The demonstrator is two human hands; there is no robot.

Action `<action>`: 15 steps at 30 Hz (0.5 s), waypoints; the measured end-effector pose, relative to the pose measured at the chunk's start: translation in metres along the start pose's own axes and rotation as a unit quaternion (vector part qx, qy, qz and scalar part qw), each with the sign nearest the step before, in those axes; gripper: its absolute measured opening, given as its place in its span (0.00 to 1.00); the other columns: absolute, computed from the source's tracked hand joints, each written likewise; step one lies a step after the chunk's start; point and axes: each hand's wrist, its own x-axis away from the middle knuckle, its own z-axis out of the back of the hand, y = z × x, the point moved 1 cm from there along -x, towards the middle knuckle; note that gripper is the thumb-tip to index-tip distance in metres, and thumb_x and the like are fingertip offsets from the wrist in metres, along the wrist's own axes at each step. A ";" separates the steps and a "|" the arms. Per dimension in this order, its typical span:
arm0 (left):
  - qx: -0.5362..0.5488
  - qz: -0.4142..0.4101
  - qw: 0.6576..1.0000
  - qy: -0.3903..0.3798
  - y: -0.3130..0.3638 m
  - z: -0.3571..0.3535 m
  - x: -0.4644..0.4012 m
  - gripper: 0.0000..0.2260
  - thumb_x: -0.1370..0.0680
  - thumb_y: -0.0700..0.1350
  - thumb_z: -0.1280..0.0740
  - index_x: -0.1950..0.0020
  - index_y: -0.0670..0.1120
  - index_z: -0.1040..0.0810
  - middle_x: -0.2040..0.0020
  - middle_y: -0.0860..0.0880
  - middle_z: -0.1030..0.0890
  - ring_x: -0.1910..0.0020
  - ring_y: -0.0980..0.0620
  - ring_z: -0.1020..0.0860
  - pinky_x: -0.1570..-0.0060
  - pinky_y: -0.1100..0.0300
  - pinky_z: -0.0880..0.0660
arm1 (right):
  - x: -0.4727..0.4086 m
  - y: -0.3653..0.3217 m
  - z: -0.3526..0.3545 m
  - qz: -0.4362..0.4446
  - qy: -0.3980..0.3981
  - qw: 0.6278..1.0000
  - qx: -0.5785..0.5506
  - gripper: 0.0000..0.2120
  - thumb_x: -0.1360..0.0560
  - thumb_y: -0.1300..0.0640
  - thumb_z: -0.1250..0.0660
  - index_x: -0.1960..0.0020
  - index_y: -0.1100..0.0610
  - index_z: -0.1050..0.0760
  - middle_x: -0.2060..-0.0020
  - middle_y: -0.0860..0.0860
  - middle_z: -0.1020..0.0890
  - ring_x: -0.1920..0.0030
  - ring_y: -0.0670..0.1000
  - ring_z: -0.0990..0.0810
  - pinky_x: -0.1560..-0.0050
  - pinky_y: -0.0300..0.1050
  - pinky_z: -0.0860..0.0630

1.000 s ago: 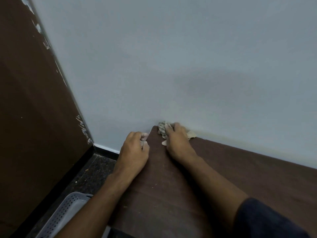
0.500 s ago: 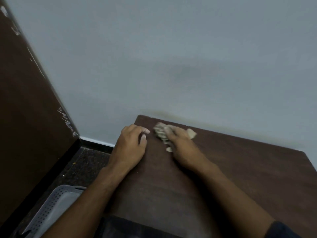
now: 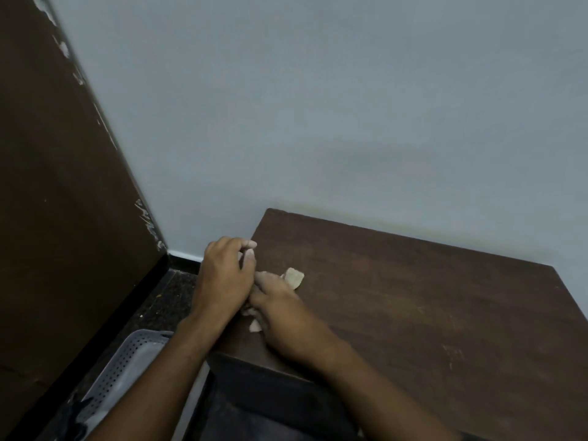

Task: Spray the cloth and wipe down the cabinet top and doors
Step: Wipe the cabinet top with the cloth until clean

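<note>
**Cloth under the right hand, near the left edge of the cabinet top**

The cloth (image 3: 294, 277) lies on the dark wood surface (image 3: 413, 313), pinned beneath the right hand (image 3: 283, 316). A pale corner pokes out just beyond the fingertips toward the wall, and another scrap shows at the near side of the hand, so its long axis runs roughly from near edge to wall, in line with the fingers (image 3: 265, 281). Those fingers lie fairly straight and together, pressing the cloth flat rather than bunching it, though the blur makes this hard to swear to.

The left hand (image 3: 224, 278) sits just beside the right, touching it, at the left edge of the surface. Its fingers are curled over that edge, apparently bracing; I cannot tell whether they catch any cloth.

The right hand is plainly the one on the cloth. Most of the unwiped-looking surface stretches away to the right of the frame, so the next stroke likely goes that way.

A plain grey wall (image 3: 350, 122) backs the cabinet. A brown panel (image 3: 63, 186) fills the left of the frame, and a perforated basket (image 3: 127, 361) stands on the floor at lower left.
</note>
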 end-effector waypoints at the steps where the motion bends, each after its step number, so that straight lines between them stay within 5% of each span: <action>1: -0.003 0.007 1.000 0.003 -0.003 0.006 0.001 0.07 0.22 0.42 0.35 0.46 0.47 0.18 0.48 0.51 0.20 0.46 0.51 0.25 0.45 0.58 0.29 | 0.002 0.010 0.011 -0.007 0.002 1.000 0.011 0.16 0.17 0.59 0.42 0.30 0.54 0.30 0.35 0.50 0.29 0.35 0.47 0.31 0.33 0.36 0.35; 4: -0.001 0.023 1.000 -0.006 -0.010 0.019 0.006 0.07 0.21 0.43 0.35 0.45 0.48 0.19 0.48 0.53 0.21 0.48 0.52 0.25 0.47 0.58 0.27 | -0.006 0.075 0.054 -0.110 0.063 0.987 0.096 0.19 0.18 0.60 0.42 0.27 0.54 0.33 0.29 0.52 0.32 0.32 0.47 0.34 0.33 0.29 0.39; 8: 0.012 0.053 0.999 0.000 -0.018 0.025 0.011 0.08 0.20 0.43 0.37 0.44 0.47 0.19 0.47 0.51 0.21 0.49 0.49 0.23 0.46 0.54 0.25 | -0.041 0.110 0.058 -0.200 0.087 0.964 0.154 0.25 0.21 0.59 0.38 0.24 0.60 0.37 0.26 0.61 0.36 0.28 0.62 0.36 0.26 0.55 0.38; 15: 0.034 0.073 0.996 0.037 -0.025 0.031 0.010 0.10 0.20 0.39 0.38 0.44 0.43 0.18 0.47 0.49 0.20 0.48 0.50 0.23 0.47 0.59 0.28 | -0.020 -0.020 -0.032 0.064 -0.050 0.995 0.055 0.22 0.22 0.58 0.37 0.28 0.57 0.32 0.32 0.56 0.29 0.32 0.55 0.32 0.30 0.55 0.34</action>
